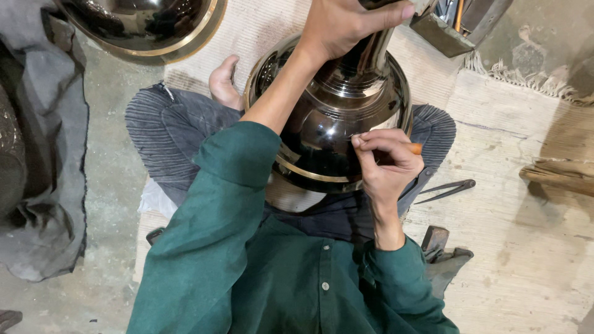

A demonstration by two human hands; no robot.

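Polished metal vase (334,124), surface mostly unmarked: left hand (340,25) clasps its neck, right hand (387,162) pinches an orange-handled tool (413,148) against its shoulder at centre frame.

Vessel (346,105) neck top cut off by edge; tool (413,148) tip hidden in right hand (387,164).

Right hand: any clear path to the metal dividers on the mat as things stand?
Probably yes. The right hand works a pencil-like tool against the shiny metal vessel, and the metal dividers lie just beside it on the woven mat, nothing between. It would need to free its fingers first.
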